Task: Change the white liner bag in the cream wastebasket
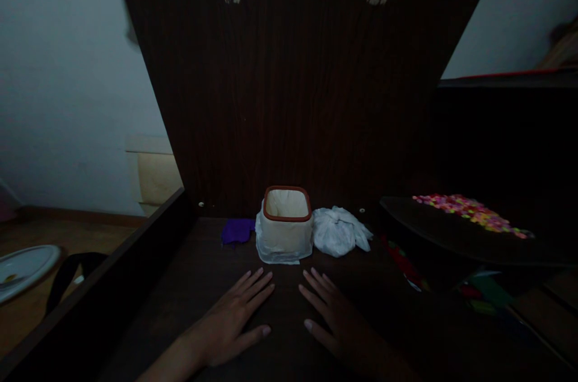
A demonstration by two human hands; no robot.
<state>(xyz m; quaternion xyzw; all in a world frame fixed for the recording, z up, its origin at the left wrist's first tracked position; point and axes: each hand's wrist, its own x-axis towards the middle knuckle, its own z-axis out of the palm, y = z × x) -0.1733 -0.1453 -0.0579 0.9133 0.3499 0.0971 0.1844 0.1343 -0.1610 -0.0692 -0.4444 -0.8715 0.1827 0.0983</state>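
Observation:
My left hand (237, 311) lies palm down on the dark wooden surface (284, 310), fingers spread, holding nothing. Across from it, my right hand (332, 319) rests the same way, also without anything in it. Just beyond my fingertips stands a small square bin (286, 239) with a brown rim and a whitish plastic bag lining it, the bag hanging over the outside. Touching or close to its right side sits a knotted white plastic bag (336, 234); what is inside cannot be made out. A folded purple cloth (237, 230) lies left of the bin.
A tall dark wood panel (293, 81) rises behind the bin. At left runs a raised wooden edge (108, 274), with a white oval dish (27, 268) beyond it, lower down. A dark ledge (433, 231) on the right bears many small colourful pieces (469, 210).

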